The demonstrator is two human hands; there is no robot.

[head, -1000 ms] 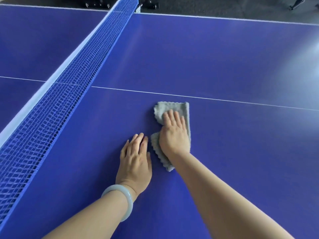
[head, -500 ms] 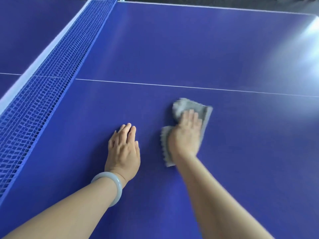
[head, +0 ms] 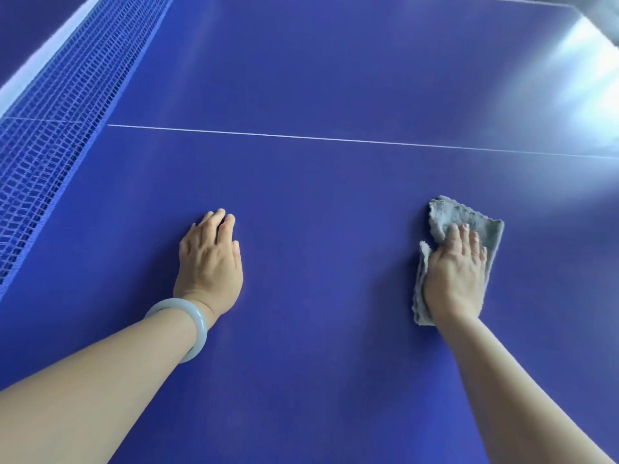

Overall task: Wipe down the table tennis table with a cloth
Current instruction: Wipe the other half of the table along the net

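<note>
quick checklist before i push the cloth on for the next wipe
1. Cloth under the right hand, fingers flat on it: ok.
2. Left hand flat on the table, apart from the cloth: ok.
3. Net far to the left, away from the cloth: ok.
4. Cloth on the near side of the white line: ok.
5. Cloth clean enough underneath: cannot tell.

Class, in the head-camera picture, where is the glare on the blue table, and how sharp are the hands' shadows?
Head view: white glare washes out the far right corner of the blue table tennis table; head view: only faint, soft shadows edge the left hand and the grey cloth under the right hand.
</note>
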